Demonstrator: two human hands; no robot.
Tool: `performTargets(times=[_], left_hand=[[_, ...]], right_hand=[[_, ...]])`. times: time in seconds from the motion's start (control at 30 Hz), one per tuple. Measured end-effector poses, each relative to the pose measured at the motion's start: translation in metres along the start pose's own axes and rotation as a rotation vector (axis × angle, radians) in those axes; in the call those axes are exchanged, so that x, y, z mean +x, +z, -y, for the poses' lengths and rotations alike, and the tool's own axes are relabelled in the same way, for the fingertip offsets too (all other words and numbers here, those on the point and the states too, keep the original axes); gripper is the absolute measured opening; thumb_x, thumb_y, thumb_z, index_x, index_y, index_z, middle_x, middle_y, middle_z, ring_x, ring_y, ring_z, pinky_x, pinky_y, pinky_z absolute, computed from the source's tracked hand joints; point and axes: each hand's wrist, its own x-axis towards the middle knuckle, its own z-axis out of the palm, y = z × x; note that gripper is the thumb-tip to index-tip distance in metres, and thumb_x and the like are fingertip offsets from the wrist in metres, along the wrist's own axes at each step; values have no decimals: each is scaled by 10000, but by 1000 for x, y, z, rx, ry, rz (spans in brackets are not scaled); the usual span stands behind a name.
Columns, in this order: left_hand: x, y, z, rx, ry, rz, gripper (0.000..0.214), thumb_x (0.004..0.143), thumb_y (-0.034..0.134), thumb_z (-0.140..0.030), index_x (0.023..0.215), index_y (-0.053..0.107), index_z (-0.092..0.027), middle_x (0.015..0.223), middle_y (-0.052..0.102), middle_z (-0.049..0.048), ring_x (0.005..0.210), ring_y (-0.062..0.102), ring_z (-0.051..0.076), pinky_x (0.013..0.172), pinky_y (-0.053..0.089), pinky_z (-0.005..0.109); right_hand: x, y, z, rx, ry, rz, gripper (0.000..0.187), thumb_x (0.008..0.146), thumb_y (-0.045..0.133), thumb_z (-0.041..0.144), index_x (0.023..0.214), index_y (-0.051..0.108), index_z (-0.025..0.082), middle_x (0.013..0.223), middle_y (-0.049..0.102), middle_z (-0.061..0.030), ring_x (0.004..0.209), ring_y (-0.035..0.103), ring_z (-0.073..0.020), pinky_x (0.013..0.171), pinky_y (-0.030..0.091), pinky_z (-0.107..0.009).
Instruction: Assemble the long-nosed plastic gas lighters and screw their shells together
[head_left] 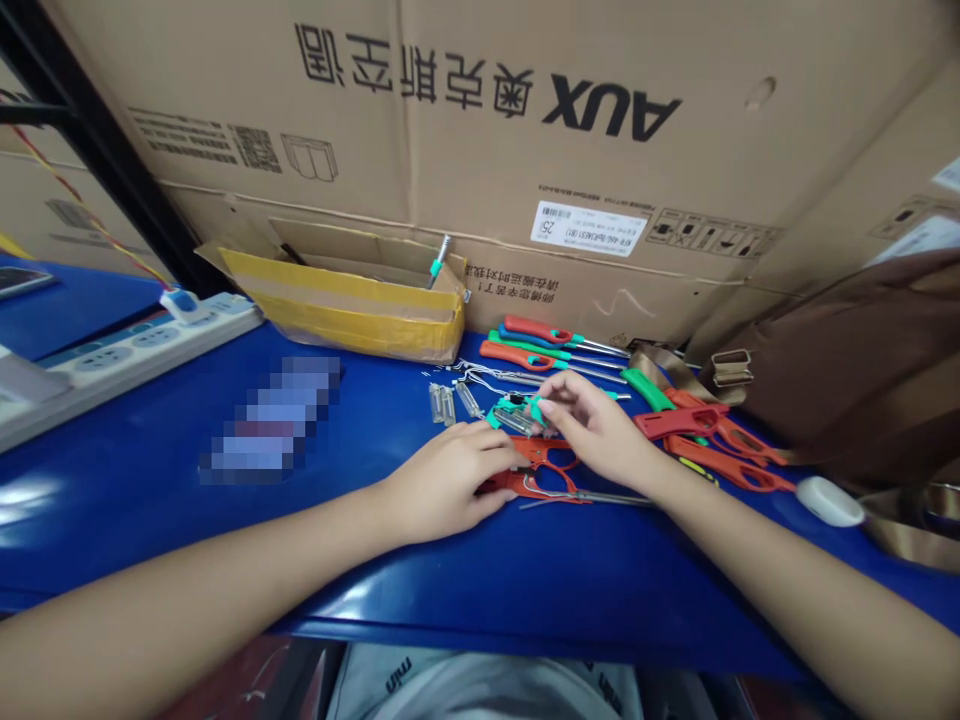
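Resting on the blue table (pixel 360 580), a red lighter shell (pixel 553 468) is pinned down by the left hand (pixel 450 482). The fingers of that hand are pressed together and bent onto the shell's near end, while the thumb is hidden beneath the palm. A thin metal rod (pixel 600 497) is seen just below the shell, running off toward the right wrist.

A small green part (pixel 519 410) with metal fittings is pinched between the thumb and forefinger of the right hand (pixel 598 425). It is held just above the shell and just beyond the left fingertips. The remaining right fingers are loosely curled behind the pinch.

A few clear little pieces (pixel 444 402) with thin white wires are laid just beyond the left fingers. Farther past both sets of fingertips, a row of long-necked lighters (pixel 551 350) in red, green and blue is lined up. To the outer side of the right hand, more red shells (pixel 712 440) are spread out, and a white oval object (pixel 829 500) is found beyond them.

Well beyond the left fingers, a shallow cardboard tray (pixel 352 305) edged in yellow tape is set against a large printed carton (pixel 525 150). A white power strip (pixel 127 350) is placed far out to the left hand's outer side, and a brown bag (pixel 847 370) is slumped well past the right hand.
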Motion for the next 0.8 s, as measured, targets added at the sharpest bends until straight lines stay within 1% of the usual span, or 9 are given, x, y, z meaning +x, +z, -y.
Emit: performTargets(times=[0.03, 0.1, 0.2, 0.27, 0.33, 0.37, 0.5, 0.63, 0.8], left_hand=[[0, 0, 0, -23, 2, -7, 291, 928, 632, -187, 1217, 662, -207, 1130, 708, 72, 1032, 646, 231, 922, 502, 385], [1, 1, 1, -62, -5, -13, 329, 917, 631, -165, 1241, 654, -220, 1142, 709, 67, 1048, 644, 225, 934, 507, 384], [1, 4, 0, -101, -30, -24, 373, 907, 645, -173, 1274, 647, -236, 1162, 703, 62, 1050, 640, 220, 925, 516, 368], [2, 5, 0, -122, -35, -45, 381, 908, 662, -204, 1288, 646, -231, 1166, 699, 61, 1039, 641, 211, 919, 518, 353], [3, 6, -1, -139, -30, -73, 342, 933, 661, -252, 1274, 662, -215, 1144, 700, 64, 1014, 644, 196, 914, 518, 338], [4, 6, -1, -143, -29, -85, 313, 950, 652, -272, 1255, 676, -207, 1127, 702, 65, 1000, 645, 189, 908, 518, 331], [7, 6, 0, -129, -37, -97, 266, 976, 629, -266, 1221, 710, -198, 1087, 701, 64, 978, 640, 177, 877, 521, 311], [8, 6, 4, -140, -27, -123, 333, 967, 646, -230, 1297, 678, -210, 1057, 695, 55, 959, 636, 160, 858, 519, 288], [8, 6, 3, -138, 57, -170, 300, 941, 695, -230, 1240, 691, -198, 1026, 712, 56, 928, 640, 160, 845, 510, 297]], right_hand=[[-10, -4, -2, 8, 44, 8, 131, 1008, 520, 354, 1004, 510, 224, 867, 610, -2, 713, 614, -137, 679, 542, -289], [-28, -10, -7, -58, 81, -11, 151, 1001, 544, 375, 1008, 543, 223, 887, 607, -15, 770, 604, -150, 705, 529, -293], [-44, -17, -12, -68, 130, -43, 181, 1008, 536, 395, 1070, 580, 231, 937, 632, -36, 846, 620, -172, 718, 531, -297], [-49, -17, -10, -68, 166, -26, 192, 1015, 516, 374, 1119, 593, 233, 921, 641, -32, 816, 621, -168, 681, 525, -282], [-50, -17, -5, -113, 188, 20, 193, 1015, 505, 349, 1111, 619, 227, 860, 639, -16, 712, 583, -148, 620, 496, -266], [-51, -17, -1, -131, 186, 42, 204, 1015, 505, 347, 1114, 636, 226, 875, 659, -21, 701, 575, -146, 609, 486, -265], [-54, -17, 7, -161, 141, 83, 208, 1015, 506, 288, 1097, 686, 225, 1018, 727, -44, 793, 630, -159, 659, 502, -272], [-56, -13, 10, -55, 156, 99, 226, 997, 524, 246, 1143, 697, 231, 1049, 720, -38, 748, 620, -125, 634, 505, -245], [-59, -5, 19, 253, 300, 145, 254, 938, 595, 233, 1185, 654, 228, 849, 652, 3, 636, 593, -97, 544, 518, -206]])
